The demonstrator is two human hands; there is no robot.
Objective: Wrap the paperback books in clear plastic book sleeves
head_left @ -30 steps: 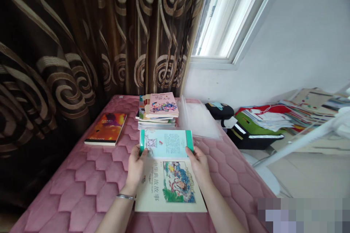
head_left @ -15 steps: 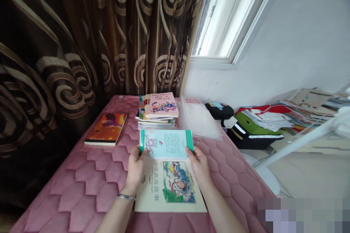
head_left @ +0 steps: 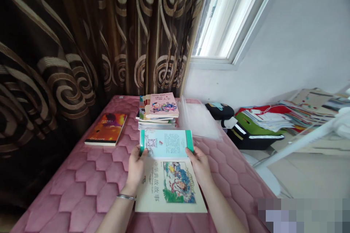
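Observation:
I hold a pale green book (head_left: 166,143) with green edge bands by its two near corners, just above the pink quilted mattress (head_left: 90,182). My left hand (head_left: 136,169) grips its left side and my right hand (head_left: 200,166) grips its right side. Under and in front of it lies a larger cream picture book (head_left: 171,187) with a colourful drawing on the cover. A silver bracelet sits on my left wrist.
Behind the held book stands a stack of books (head_left: 158,111) topped by a pink one. An orange book (head_left: 107,128) lies to the left, a clear plastic sleeve (head_left: 199,118) to the right. Brown curtains hang behind. Bags and papers (head_left: 262,120) crowd the floor at right.

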